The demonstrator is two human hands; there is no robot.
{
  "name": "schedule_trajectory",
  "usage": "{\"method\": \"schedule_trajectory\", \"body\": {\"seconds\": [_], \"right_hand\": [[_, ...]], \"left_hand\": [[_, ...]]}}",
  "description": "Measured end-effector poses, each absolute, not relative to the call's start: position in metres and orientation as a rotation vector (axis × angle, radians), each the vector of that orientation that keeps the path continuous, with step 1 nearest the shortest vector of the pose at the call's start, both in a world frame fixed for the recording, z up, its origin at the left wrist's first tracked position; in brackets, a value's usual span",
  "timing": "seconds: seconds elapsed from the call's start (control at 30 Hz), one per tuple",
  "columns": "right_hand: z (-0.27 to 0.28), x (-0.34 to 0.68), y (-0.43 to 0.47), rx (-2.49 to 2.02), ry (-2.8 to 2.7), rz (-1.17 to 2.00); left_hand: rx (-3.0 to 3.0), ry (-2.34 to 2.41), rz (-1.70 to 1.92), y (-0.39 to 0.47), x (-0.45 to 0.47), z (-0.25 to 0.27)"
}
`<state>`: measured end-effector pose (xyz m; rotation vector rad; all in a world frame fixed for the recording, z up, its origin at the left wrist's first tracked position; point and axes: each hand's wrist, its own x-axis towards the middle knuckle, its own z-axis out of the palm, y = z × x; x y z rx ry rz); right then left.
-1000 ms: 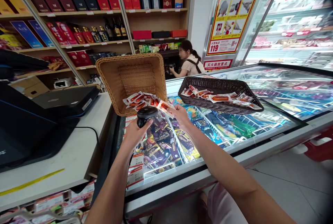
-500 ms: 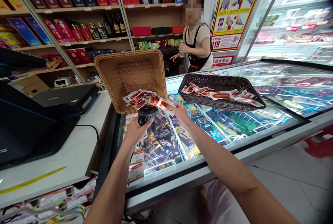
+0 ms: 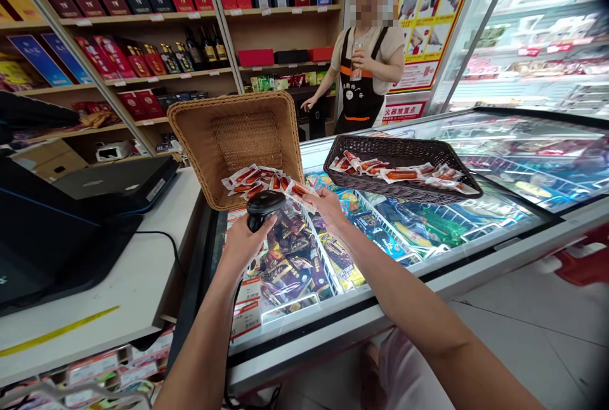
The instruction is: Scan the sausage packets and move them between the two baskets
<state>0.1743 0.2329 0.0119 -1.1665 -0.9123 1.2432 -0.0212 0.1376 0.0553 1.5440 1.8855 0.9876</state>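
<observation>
My left hand (image 3: 243, 242) is wrapped round the handle of a black barcode scanner (image 3: 266, 202), whose head points toward the packs in front. Pinched in my right hand (image 3: 329, 208) is a clear-wrapped sausage (image 3: 299, 191), held just right of the scanner head. Behind them a tan wicker basket (image 3: 190, 137) lies tipped with its opening facing me. Several wrapped sausages (image 3: 243, 176) are heaped at its lower edge. To the right, a dark brown woven basket (image 3: 404, 191) holds more wrapped sausages (image 3: 404, 174).
Both baskets rest on a glass-topped freezer (image 3: 295, 318) of packaged goods. A white counter (image 3: 137, 283) with black equipment stands left. Across the freezer, a person in a dark apron (image 3: 360, 92) holds a clear cup. Shelves (image 3: 157, 75) of boxes and bottles line the back.
The wrapped sausage stays by the scanner in my right hand; the bright light on it is gone. The person behind the freezer has straightened, turned toward me and raised the cup.
</observation>
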Motion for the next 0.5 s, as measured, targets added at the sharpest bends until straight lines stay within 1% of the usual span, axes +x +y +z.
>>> {"method": "schedule_trajectory", "body": {"seconds": [0.5], "right_hand": [[0.0219,0.1758,0.2279,-1.092,-0.959,1.238]], "left_hand": [[1.569,1.861,0.977,0.1356,-0.0161,0.059]]}}
